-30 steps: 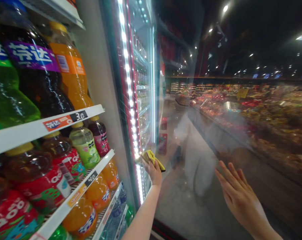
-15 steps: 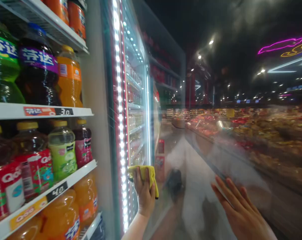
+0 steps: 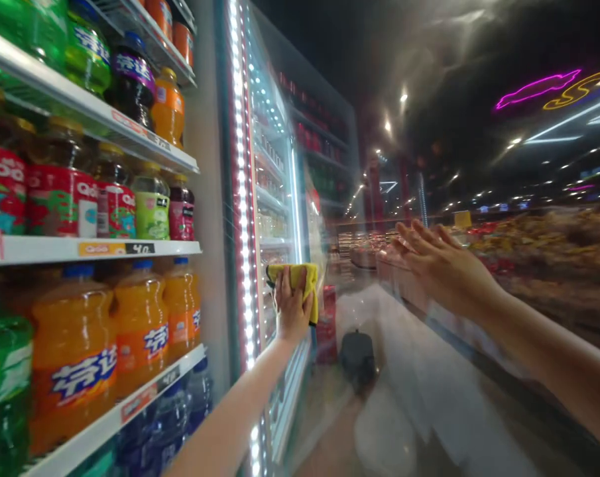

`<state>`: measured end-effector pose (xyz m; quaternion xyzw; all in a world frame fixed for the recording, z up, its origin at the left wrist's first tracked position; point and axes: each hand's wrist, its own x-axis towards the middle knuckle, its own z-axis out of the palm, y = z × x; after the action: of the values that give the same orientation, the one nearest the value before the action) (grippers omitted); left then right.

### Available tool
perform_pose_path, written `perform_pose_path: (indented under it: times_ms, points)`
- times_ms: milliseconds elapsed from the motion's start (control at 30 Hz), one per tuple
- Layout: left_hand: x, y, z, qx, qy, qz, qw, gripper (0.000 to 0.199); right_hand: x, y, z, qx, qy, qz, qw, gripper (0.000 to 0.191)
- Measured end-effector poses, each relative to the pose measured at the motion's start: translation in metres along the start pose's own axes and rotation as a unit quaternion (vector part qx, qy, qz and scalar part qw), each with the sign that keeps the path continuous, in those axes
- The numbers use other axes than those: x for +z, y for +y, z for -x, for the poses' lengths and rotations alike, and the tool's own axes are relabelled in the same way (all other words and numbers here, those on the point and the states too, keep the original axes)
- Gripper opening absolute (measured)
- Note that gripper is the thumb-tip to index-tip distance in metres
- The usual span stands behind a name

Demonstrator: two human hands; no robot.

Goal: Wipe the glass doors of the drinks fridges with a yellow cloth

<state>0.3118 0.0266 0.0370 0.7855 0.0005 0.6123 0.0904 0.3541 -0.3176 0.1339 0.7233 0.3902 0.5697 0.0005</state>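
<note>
My left hand (image 3: pixel 292 311) presses a folded yellow cloth (image 3: pixel 304 275) with a dark edge against the glass door (image 3: pixel 379 411) of a drinks cooler, close to its lit edge. The fingers lie over the cloth. Farther right, my right hand (image 3: pixel 433 258) is raised with fingers stretched out and nothing in it; it seems to rest on the glass, though contact is hard to make out. Faint reflections show across the pane.
Cooler shelves (image 3: pixel 175 248) on the left hold soda and juice bottles (image 3: pixel 143 311) above price tags. A bright LED strip (image 3: pixel 244 232) runs down beside them. Through the glass appear an aisle, a dark rounded object (image 3: pixel 358 358) and blurred goods displays (image 3: pixel 553 245).
Both hands have moved up in the view, the left with the cloth along the glass, the right more strongly. The view has tilted downward, showing more of the lower shelves.
</note>
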Motion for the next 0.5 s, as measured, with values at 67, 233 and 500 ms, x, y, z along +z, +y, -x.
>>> perform_pose_path:
  times_ms: [67, 233, 500]
  points:
    - [-0.007, 0.003, -0.029, -0.041, 0.012, 0.005, 0.999, 0.050, -0.001, 0.000, -0.004, 0.006, -0.006, 0.004, 1.000, 0.054]
    - [-0.007, 0.055, -0.121, -0.064, 0.057, 0.020, 0.996, 0.050, -0.006, -0.004, -0.011, 0.008, -0.035, 0.041, 0.999, 0.060]
    - [-0.002, 0.075, -0.062, 0.221, -0.077, -0.005, 0.972, 0.053, -0.038, 0.008, 0.027, -0.055, -0.072, 0.078, 0.993, 0.061]
